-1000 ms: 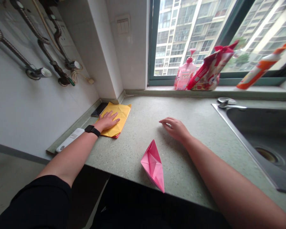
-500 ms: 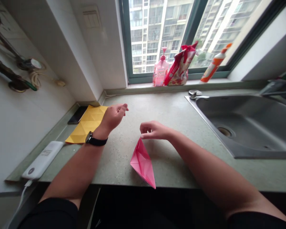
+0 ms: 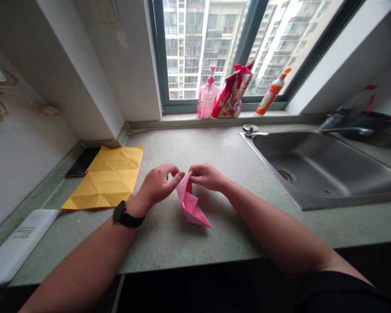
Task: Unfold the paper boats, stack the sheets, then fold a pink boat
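**Both hands on pink paper fold, mid-counter**

Left hand [image 3: 158, 187]: fingers curled in, thumb and forefinger tip closed on the upper left edge of the pink folded paper boat shape [image 3: 191, 204]. Black wristwatch [image 3: 125, 215] on that wrist.

Right hand [image 3: 207, 177]: fingers bent tight, pinching the same top edge from the right side. The two hands are nearly touching across the paper.

Pink fold: upper end lifted between the fingers, lower pointed end resting on the speckled grey-green countertop [image 3: 221, 239], near its front edge, between the two forearms.

Surroundings: yellow creased paper sheet [image 3: 107, 178] lies flat to the left, apart from the hands; a black phone [image 3: 81, 161] just beyond it by the wall; white power bank [image 3: 16, 245] at far left. Steel sink [image 3: 319, 169] to the right. On the sill: pink pump bottle [image 3: 207, 93], red pouch [image 3: 231, 93], orange squeeze bottle [image 3: 272, 92].
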The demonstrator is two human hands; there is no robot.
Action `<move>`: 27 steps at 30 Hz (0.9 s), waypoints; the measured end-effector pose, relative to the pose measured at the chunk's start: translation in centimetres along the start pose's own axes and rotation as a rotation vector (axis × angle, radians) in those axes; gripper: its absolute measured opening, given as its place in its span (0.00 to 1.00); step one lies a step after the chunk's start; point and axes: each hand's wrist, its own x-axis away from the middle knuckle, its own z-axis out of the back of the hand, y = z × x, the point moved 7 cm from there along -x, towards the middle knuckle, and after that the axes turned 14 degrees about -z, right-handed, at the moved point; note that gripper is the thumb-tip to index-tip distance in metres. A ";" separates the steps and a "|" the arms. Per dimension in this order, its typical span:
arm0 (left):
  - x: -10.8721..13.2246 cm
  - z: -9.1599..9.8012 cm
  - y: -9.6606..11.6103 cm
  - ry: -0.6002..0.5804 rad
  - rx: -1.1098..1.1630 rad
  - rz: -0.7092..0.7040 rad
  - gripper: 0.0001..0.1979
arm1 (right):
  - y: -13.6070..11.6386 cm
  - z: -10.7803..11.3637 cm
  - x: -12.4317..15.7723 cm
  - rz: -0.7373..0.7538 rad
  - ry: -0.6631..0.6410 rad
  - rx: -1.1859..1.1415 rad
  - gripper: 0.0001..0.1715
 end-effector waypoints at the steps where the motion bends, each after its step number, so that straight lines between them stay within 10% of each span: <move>1: 0.0 -0.2 0.1 -0.007 0.022 -0.005 0.23 | 0.0 0.1 0.0 0.010 0.021 -0.006 0.18; 20: 0.2 -1.7 -0.5 -0.081 0.109 0.074 0.20 | 0.0 2.6 0.0 0.042 0.220 -0.328 0.27; 27: 0.5 -2.7 -1.8 -0.087 0.104 0.140 0.24 | 1.6 5.9 -0.2 -0.031 0.472 -0.524 0.35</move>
